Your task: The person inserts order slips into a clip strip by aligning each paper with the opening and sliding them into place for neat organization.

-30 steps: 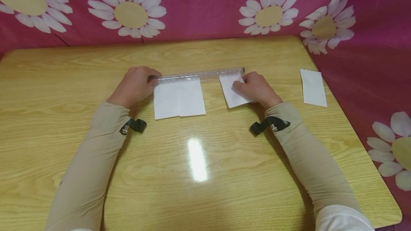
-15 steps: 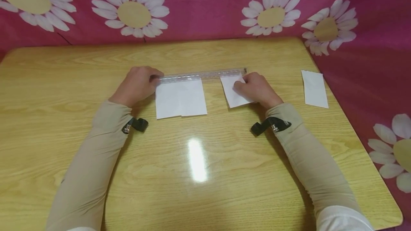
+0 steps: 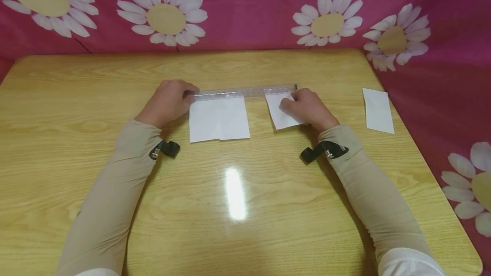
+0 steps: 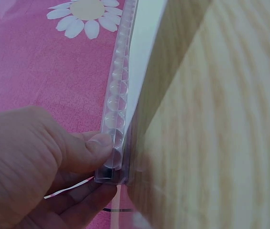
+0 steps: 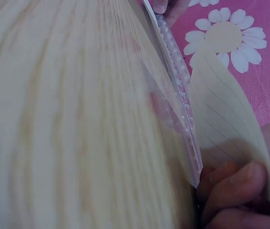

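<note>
In the head view, my left hand pinches the left end of a clear plastic strip with a row of round shapes along it. Its thumb presses the strip near a black end piece in the left wrist view. Below the strip's left part lies white paper with a small step in its lower edge. Toward the strip's right end, my right hand pinches a smaller white paper piece, thumb on top. Faint lines show on this paper in the right wrist view, its fingers curled behind.
Another white paper piece lies near the right edge of the wood-grain table. A pink cloth with large daisies hangs behind the table and along its right side.
The head view has shifted slightly, so everything appears a little to the right and lower. Both hands keep their hold, and the strip and papers stay in place relative to them.
</note>
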Available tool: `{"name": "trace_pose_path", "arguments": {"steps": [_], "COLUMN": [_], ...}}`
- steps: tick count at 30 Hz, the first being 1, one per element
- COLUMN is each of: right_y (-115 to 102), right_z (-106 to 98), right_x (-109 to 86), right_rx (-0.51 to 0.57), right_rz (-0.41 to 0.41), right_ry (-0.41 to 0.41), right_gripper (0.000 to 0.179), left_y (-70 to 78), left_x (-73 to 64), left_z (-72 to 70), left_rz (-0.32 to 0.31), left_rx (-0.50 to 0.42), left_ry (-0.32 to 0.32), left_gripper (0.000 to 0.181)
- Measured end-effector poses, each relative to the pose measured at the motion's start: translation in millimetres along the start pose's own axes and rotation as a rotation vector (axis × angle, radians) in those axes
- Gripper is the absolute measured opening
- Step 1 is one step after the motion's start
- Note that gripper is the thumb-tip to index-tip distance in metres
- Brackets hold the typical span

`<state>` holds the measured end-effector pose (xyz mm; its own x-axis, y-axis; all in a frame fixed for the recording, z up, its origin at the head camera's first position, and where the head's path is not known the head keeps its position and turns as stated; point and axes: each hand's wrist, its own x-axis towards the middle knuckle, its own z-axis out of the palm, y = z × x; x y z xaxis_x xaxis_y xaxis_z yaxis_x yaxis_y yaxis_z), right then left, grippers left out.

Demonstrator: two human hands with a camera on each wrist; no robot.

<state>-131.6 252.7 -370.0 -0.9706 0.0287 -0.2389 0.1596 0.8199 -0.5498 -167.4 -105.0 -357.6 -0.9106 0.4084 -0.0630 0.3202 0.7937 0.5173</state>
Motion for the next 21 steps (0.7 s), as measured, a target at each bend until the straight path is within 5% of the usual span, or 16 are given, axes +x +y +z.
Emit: {"name": "trace_pose_path", "arguments": {"steps": [21], "right_y": [-7.9], "right_z": [2.5], "right_x": [-1.5], "right_rx": [-0.016], "right_rz": [-0.008], "right_ry": [-0.001], "right_gripper": [0.032], "left_y": [0.0], "left_x": [-0.8], "left_z": [0.4], "left_rz": [-0.006], "left_rx": [-0.002], "left_ry": [0.007], "left_gripper": [0.036]}}
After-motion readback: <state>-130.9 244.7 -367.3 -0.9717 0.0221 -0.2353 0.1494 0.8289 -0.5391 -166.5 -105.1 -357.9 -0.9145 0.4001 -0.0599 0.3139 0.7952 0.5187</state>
